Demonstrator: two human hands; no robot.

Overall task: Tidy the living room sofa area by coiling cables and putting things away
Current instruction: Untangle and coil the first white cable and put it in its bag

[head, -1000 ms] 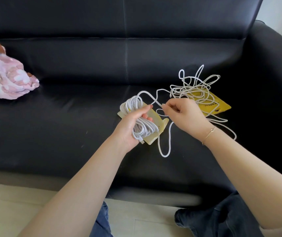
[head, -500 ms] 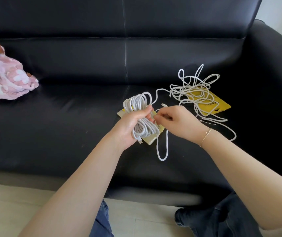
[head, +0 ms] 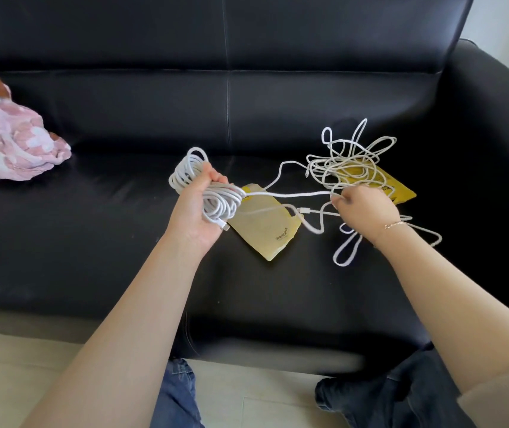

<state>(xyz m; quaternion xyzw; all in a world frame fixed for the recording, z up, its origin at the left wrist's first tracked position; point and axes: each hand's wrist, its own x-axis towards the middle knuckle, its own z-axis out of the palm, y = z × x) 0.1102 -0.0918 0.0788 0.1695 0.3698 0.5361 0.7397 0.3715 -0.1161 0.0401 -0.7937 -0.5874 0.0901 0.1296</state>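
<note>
Black leather sofa (head: 123, 230), seat bare toward its left. Left hand (head: 199, 208), fingers clamped around a coiled white cable (head: 213, 196); its free strand runs taut to the right hand (head: 366, 210), pinched between fingertips, beside a loose white cable tangle (head: 349, 162).

Pink floral fabric bundle (head: 9, 140) with a brown-edged corner lies at the far left of the seat, against the backrest. Pale tiled floor (head: 24, 366) runs along the bottom edge. Light wall (head: 506, 23) shows at upper right. Blue denim (head: 176, 393) and dark denim (head: 401, 396) sit low in view.
</note>
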